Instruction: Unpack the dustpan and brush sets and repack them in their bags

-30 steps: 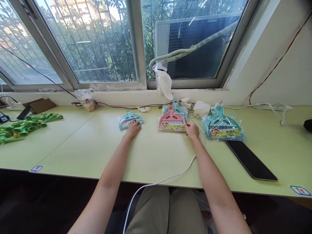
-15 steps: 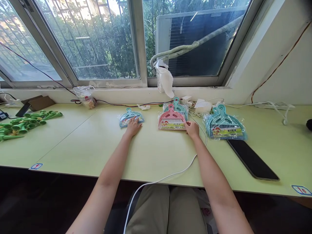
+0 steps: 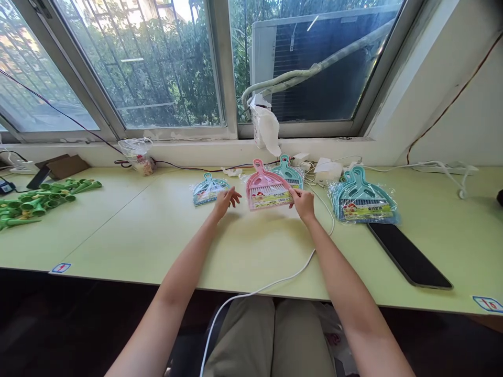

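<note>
My right hand (image 3: 302,203) pinches the lower right corner of a pink dustpan and brush set (image 3: 269,184) in clear wrapping, which tilts slightly, lifted a little off the table. Just left of it, my left hand (image 3: 227,201) is in the air with fingers apart, holding nothing. Beyond that hand a wrapped blue dustpan set (image 3: 208,188) lies flat, partly covered by the fingers. A teal dustpan set (image 3: 288,170) shows from behind the pink one. Farther right sits a stack of wrapped teal dustpan sets (image 3: 365,199).
A black phone (image 3: 409,255) lies near the right front. A white cable (image 3: 267,287) crosses the table edge. Green plastic pieces (image 3: 43,199) are piled at the left. Along the window wall stand a plastic bag (image 3: 138,157), a brown box (image 3: 65,166) and cables.
My left hand has come off the blue dustpan set and moved right. My right hand has lifted the pink set and drawn it left, uncovering more of the teal one.
</note>
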A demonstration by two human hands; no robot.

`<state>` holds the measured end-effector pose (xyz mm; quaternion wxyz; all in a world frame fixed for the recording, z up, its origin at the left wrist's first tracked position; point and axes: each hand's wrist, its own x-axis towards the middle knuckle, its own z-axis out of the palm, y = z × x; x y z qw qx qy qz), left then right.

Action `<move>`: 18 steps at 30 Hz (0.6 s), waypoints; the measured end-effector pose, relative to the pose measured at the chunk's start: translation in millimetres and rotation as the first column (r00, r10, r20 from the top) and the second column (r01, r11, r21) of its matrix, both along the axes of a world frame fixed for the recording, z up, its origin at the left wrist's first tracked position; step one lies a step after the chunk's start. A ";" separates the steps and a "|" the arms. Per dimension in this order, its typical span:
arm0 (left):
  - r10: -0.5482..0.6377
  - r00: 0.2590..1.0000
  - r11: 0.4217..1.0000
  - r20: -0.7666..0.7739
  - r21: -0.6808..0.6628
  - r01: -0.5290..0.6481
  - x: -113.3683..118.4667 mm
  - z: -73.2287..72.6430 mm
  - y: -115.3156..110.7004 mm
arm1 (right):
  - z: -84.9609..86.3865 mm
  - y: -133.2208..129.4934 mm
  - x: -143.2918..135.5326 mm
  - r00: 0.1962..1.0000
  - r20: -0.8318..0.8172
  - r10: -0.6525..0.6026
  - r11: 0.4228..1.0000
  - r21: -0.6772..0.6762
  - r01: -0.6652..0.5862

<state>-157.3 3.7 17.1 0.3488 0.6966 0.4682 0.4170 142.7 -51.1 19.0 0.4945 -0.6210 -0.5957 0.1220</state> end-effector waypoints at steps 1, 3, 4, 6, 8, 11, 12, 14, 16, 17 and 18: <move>-0.083 0.991 0.990 0.105 -0.105 0.094 5.3 0.9 -1.9 | 2.0 -1.6 -6.8 1.000 -0.006 0.028 1.000 0.009 -0.028; -0.179 0.935 0.947 0.305 -0.202 0.248 13.8 4.2 -7.4 | 4.5 -4.8 -20.0 0.998 0.002 0.062 0.998 0.013 -0.062; -0.190 0.904 0.934 0.384 -0.213 0.287 16.8 6.9 -10.7 | 5.2 -6.2 -25.8 0.997 0.005 0.074 0.997 0.019 -0.074; -0.165 0.862 0.928 0.479 -0.221 0.300 19.8 13.5 -17.1 | 5.9 -8.4 -34.8 0.998 0.008 0.062 0.997 0.047 -0.062; -0.112 0.853 0.936 0.510 -0.235 0.264 20.0 19.4 -21.4 | 7.0 -10.7 -40.1 0.999 0.032 0.027 0.997 0.070 -0.029; -0.044 0.847 0.948 0.530 -0.245 0.203 17.8 21.9 -21.4 | 10.9 -17.2 -43.9 0.994 0.103 -0.024 0.994 0.109 0.013; -0.025 0.843 0.952 0.537 -0.245 0.185 16.9 20.9 -20.0 | 13.0 -20.3 -45.2 0.991 0.125 -0.041 0.989 0.146 0.023; 0.011 0.843 0.959 0.538 -0.245 0.144 15.2 17.2 -16.1 | 17.8 -27.2 -49.1 0.983 0.169 -0.071 0.966 0.258 0.025; 0.026 0.853 0.963 0.522 -0.243 0.119 14.1 13.7 -12.6 | 22.3 -33.1 -55.4 0.967 0.250 -0.058 0.935 0.353 -0.035; 0.021 0.857 0.965 0.515 -0.235 0.117 13.8 12.7 -11.6 | 23.9 -35.1 -59.3 0.949 0.315 -0.023 0.922 0.373 -0.102; 0.012 0.858 0.968 0.513 -0.222 0.119 13.8 12.3 -11.2 | 24.6 -36.5 -63.4 0.921 0.388 0.021 0.910 0.374 -0.179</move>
